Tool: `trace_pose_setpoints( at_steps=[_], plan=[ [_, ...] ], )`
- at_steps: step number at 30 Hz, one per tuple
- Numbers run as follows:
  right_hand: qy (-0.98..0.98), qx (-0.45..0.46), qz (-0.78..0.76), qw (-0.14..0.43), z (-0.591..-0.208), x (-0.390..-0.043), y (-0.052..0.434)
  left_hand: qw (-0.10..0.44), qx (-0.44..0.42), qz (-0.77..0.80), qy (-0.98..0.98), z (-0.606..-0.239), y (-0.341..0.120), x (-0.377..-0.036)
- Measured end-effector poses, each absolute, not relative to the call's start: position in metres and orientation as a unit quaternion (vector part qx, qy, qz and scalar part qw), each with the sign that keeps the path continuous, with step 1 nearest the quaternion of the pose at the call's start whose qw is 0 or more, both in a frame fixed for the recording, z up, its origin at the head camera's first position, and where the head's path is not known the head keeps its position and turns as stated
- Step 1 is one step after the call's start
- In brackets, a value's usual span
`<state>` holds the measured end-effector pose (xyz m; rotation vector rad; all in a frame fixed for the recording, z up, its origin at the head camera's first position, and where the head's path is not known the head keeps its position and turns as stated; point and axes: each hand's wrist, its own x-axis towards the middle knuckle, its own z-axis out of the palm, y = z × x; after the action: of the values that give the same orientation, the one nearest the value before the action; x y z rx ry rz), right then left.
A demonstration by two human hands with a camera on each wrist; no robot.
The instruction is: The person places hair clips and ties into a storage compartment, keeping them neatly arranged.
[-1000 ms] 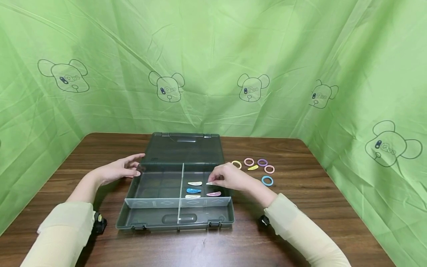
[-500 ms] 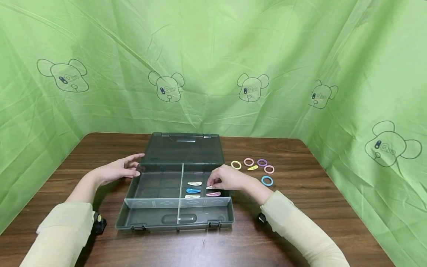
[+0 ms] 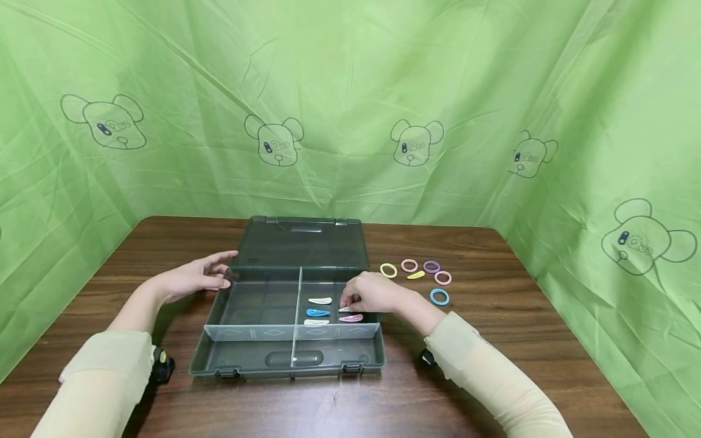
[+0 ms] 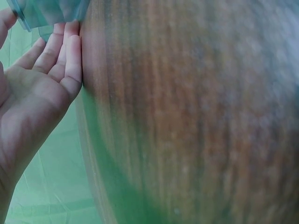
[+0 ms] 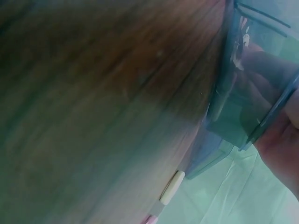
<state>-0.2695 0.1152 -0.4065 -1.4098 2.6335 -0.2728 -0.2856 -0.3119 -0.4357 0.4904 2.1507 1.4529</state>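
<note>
We are holding a small white hair clip [image 3: 345,309] in the middle of the frame, pinched in the curled fingers [image 3: 350,301] of our right hand [image 3: 375,293]. The clip is sitting low inside the right half of the open gray box [image 3: 249,340], just above a pink clip [image 3: 351,318] and to the right of a blue clip [image 3: 317,312]. Two more white clips are lying there too, one above the blue one [image 3: 320,300] and one below it [image 3: 316,322]. Our left hand [image 3: 191,278] is resting at the left edge of the box with its fingers straight and loose, touching the box wall and gripping nothing. To do this step well, we think we should be lowering the clip gently into the bare spot beside the others, keeping it flat and not bumping the pink clip. We should be letting go only when the clip is lying on the floor of the box. The left hand is helping by keeping the box from sliding on the brown worktop [image 3: 493,340]. To the right of the box, some round hair ties [image 3: 439,296] and a yellow clip [image 3: 415,275] are lying on the worktop. We are not seeing any words we can read on the box or the clips. The green cloth [image 3: 493,91] behind is showing drawn bear faces with tiny marks on them, but they are too small to read.
</note>
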Motion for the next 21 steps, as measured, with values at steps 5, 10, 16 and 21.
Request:
trace_pose_setpoints(
  at_steps=[5, 10, 16, 21],
  plan=[
    [0.877, -0.47, -0.076, 0.069, -0.4076, -0.2706, 0.1136, 0.25, 0.18, 0.532, 0.789, -0.4348, -0.3123, -0.2857],
    [0.876, -0.473, -0.067, 0.069, -0.4062, -0.2713, 0.1127, 0.244, 0.177, 0.524, 0.796, -0.4338, -0.3121, -0.2845],
    [0.872, -0.478, -0.075, 0.082, -0.4037, -0.2715, 0.1132, 0.243, 0.175, 0.524, 0.797, -0.4331, -0.3116, -0.2836],
    [0.868, -0.482, -0.082, 0.086, -0.402, -0.2708, 0.1132, 0.245, 0.173, 0.524, 0.797, -0.4323, -0.3117, -0.2833]
  ],
)
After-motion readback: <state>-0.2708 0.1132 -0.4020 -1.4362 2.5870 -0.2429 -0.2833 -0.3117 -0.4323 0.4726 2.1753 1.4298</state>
